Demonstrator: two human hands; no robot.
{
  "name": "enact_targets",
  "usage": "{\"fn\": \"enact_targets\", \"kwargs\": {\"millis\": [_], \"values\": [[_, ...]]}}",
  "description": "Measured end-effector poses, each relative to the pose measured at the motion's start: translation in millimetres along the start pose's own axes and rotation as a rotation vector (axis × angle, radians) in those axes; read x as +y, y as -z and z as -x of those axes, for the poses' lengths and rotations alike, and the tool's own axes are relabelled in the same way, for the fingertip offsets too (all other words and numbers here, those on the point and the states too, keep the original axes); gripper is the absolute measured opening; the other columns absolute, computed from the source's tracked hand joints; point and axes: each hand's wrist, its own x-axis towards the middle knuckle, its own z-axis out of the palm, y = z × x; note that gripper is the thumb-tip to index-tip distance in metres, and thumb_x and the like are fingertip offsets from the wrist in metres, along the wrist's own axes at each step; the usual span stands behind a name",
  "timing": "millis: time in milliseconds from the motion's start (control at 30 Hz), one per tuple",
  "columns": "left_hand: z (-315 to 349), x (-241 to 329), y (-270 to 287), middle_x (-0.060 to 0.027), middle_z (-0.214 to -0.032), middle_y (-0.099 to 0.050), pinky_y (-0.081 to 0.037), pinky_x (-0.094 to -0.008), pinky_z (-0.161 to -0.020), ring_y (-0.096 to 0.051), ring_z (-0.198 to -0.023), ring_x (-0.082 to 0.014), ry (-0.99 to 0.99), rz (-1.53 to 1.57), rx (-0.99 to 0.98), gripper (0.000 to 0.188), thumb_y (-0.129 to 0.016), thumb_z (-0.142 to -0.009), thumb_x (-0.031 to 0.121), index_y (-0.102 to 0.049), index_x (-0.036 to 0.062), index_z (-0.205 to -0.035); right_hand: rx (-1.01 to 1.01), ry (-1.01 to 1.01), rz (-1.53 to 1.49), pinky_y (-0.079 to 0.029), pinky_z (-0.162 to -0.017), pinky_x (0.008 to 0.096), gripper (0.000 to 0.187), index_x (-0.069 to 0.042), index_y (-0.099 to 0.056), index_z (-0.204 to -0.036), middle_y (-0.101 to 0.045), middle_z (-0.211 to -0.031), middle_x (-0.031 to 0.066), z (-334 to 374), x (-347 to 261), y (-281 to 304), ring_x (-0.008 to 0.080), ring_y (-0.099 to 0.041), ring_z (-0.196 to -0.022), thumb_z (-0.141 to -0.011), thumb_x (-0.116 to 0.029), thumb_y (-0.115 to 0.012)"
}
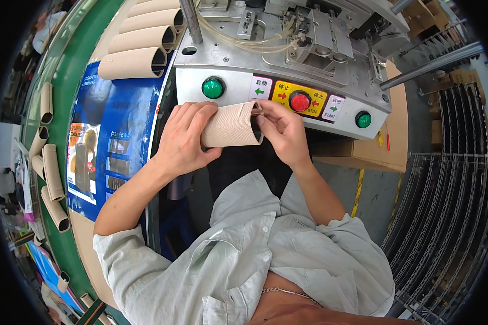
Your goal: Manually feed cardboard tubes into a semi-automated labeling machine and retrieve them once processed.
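A beige, fabric-textured hollow tube (230, 125) with an oval dark opening lies level between my hands, in front of the machine's button panel. My left hand (185, 132) is wrapped around its left end, fingers over the top and thumb below. At the open right end, my right hand (283, 130) is closed on the rim, with thumb and fingertips at the mouth. A small reddish-brown edge shows by these fingertips; what it is I cannot make out. A short pale slot or mark runs along the tube's top.
The metal machine (314, 70) ahead carries a green button (213, 87), a red button (300, 101) and another green button (363, 119). Several similar tubes (133, 63) lie back left beside a blue printed sheet (119, 124); more rest on a green belt (73, 65). Wire racks (444, 216) stand right.
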Motion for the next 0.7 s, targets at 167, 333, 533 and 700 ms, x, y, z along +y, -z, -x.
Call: {"fn": "enact_targets", "kwargs": {"millis": [167, 333, 533, 700], "values": [[0, 0, 0, -0.0115, -0.122, -0.069, -0.052, -0.0388, -0.098, -0.064, -0.105, -0.0293, -0.010, 0.056, -0.006, 0.075, -0.089, -0.063, 0.010, -0.061, 0.0057, -0.133, 0.013, 0.178, 0.314, -0.056, -0.072, 0.0267, 0.017, 0.004, -0.076, -0.112, -0.080, -0.097, 0.0110, -5, -16, -1, 0.0177, -0.071, -0.078, -0.097, -0.001, -0.074], [-1, 0, 2, -0.0115, -0.120, -0.069, -0.052, -0.0387, -0.097, -0.065, -0.103, -0.0291, -0.026, 0.094, -0.023, 0.074, -0.089, -0.064, 0.010, -0.062, 0.0052, -0.132, 0.020, 0.209, 0.523, -0.055, -0.077, 0.0235, 0.016, 0.006, -0.074, -0.111, -0.079, -0.096, 0.0092, -3, -25, -2, 0.0138, -0.072, -0.082, -0.096, 0.009, -0.068], [-1, 1, 2, -0.0119, -0.120, -0.069, -0.053, -0.0386, -0.097, -0.065, -0.102, -0.0296, -0.023, 0.114, -0.007, 0.073, -0.090, -0.064, 0.009, -0.062, 0.0047, -0.132, 0.061, 0.273, 0.467, -0.055, -0.066, 0.0265, 0.014, 0.003, -0.076, -0.111, -0.078, -0.087, 0.0075, -7, -15, 3, 0.0170, -0.071, -0.071, -0.098, -0.001, -0.073], [5, -4, 6, -0.0146, -0.122, -0.069, -0.054, -0.0404, -0.099, -0.066, -0.103, -0.0306, 0.108, 0.280, -0.031, 0.072, -0.089, -0.071, 0.011, -0.059, 0.0030, -0.137, 0.096, 0.175, 0.258, -0.056, -0.070, 0.0274, 0.016, 0.003, -0.076, -0.114, -0.079, -0.091, 0.0099, -3, -14, 1, 0.0181, -0.072, -0.075, -0.105, -0.006, -0.067]]}}
